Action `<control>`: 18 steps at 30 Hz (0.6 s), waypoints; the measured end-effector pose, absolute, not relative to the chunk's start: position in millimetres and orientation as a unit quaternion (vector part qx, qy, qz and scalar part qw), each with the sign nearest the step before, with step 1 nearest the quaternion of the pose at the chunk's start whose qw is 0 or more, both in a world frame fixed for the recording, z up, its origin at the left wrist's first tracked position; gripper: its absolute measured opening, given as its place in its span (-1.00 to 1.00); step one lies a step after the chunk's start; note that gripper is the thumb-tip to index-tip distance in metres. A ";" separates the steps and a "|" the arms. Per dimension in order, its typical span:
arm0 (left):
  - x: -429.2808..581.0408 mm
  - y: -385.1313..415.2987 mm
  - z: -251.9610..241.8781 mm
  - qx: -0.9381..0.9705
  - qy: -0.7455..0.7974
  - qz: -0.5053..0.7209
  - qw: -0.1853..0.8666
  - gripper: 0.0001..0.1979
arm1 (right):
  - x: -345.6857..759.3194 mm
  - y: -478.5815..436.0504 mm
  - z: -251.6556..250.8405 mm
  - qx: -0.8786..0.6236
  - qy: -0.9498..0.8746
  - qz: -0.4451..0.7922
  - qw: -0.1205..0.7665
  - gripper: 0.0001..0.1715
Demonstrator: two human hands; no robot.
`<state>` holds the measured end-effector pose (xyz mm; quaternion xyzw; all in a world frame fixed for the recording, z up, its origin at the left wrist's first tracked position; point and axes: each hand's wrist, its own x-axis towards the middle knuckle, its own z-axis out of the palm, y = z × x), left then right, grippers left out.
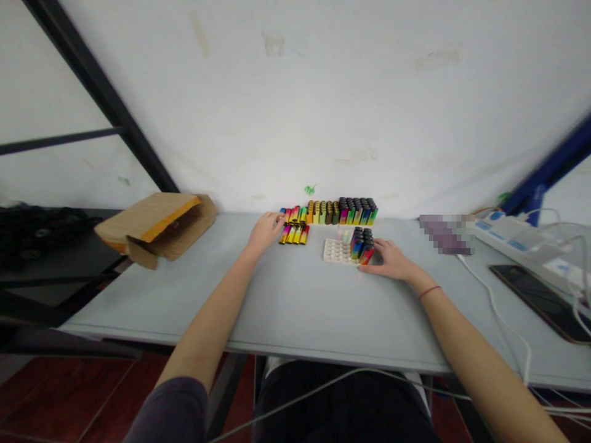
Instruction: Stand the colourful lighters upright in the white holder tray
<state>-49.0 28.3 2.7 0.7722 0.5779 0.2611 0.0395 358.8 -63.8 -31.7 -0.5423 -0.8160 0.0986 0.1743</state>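
Observation:
My left hand [266,230] is at the left end of two rows of colourful lighters [294,234] lying flat on the table. Its fingers are curled at the end lighter of the back row, partly hiding it. My right hand [390,261] grips the right end of a white tray [336,252] with rows of holes, thumb in front and fingers behind. Several black-topped lighters [362,245] stand upright in the tray's right part; the holes on its left show bare. Behind, against the wall, stand a block of yellowish lighters [322,213] and a block of black-topped multicoloured lighters [357,211].
An open brown cardboard box [154,224] lies on the table's left. On the right are a blurred purple object [446,234], a white power strip [521,240] with cables, and a dark phone [542,301]. A white wall [295,111] bounds the table behind.

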 end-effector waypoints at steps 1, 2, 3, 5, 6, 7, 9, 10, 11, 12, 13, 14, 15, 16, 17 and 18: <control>-43.7 30.8 7.7 0.757 0.598 0.263 0.026 -0.57 | 358.9 -63.7 -32.0 -0.541 -0.817 0.098 0.175 -0.06; -37.2 33.7 12.7 0.744 0.615 0.260 0.015 -0.56 | 359.1 -63.5 -32.3 -0.541 -0.817 0.097 0.176 -0.06; -29.9 36.7 17.5 0.733 0.632 0.251 0.011 -0.56 | 359.2 -63.4 -32.4 -0.541 -0.817 0.097 0.176 -0.06; -14.1 42.7 25.9 0.711 0.669 0.219 0.013 -0.51 | 359.4 -63.3 -32.5 -0.542 -0.816 0.096 0.175 -0.06; -6.4 45.3 29.3 0.697 0.688 0.199 0.019 -0.46 | 359.5 -63.3 -32.4 -0.542 -0.816 0.096 0.174 -0.06; 0.5 47.7 32.1 0.685 0.706 0.178 0.024 -0.41 | 359.5 -63.3 -32.4 -0.542 -0.817 0.096 0.173 -0.06; 11.2 51.6 35.8 0.668 0.730 0.142 0.035 -0.36 | 359.5 -63.2 -32.7 -0.540 -0.818 0.095 0.172 -0.05; 14.6 53.3 36.9 0.662 0.737 0.130 0.040 -0.37 | 359.5 -63.2 -33.1 -0.539 -0.819 0.094 0.173 -0.04; 17.0 54.7 37.6 0.660 0.740 0.123 0.044 -0.40 | 359.5 -63.1 -33.6 -0.538 -0.819 0.093 0.173 -0.03; 18.3 55.9 37.9 0.659 0.741 0.120 0.048 -0.44 | 359.5 -62.9 -34.2 -0.539 -0.819 0.093 0.174 -0.02; 18.9 56.9 38.0 0.660 0.740 0.119 0.053 -0.50 | 359.4 -62.8 -34.8 -0.541 -0.818 0.092 0.175 -0.01; 18.9 57.6 37.9 0.662 0.737 0.121 0.060 -0.55 | 359.3 -62.7 -35.4 -0.542 -0.817 0.091 0.175 0.00; 18.7 58.0 37.6 0.662 0.736 0.126 0.069 -0.60 | 359.2 -62.6 -35.9 -0.543 -0.816 0.090 0.176 0.00; 18.3 58.1 37.1 0.660 0.735 0.136 0.077 -0.64 | 359.1 -62.5 -36.1 -0.543 -0.816 0.090 0.177 -0.01; 18.0 57.8 36.3 0.654 0.736 0.155 0.085 -0.67 | 358.9 -62.4 -36.3 -0.541 -0.817 0.090 0.179 -0.02; 17.8 57.2 35.4 0.643 0.737 0.183 0.095 -0.69 | 358.8 -62.4 -36.2 -0.539 -0.818 0.091 0.180 -0.02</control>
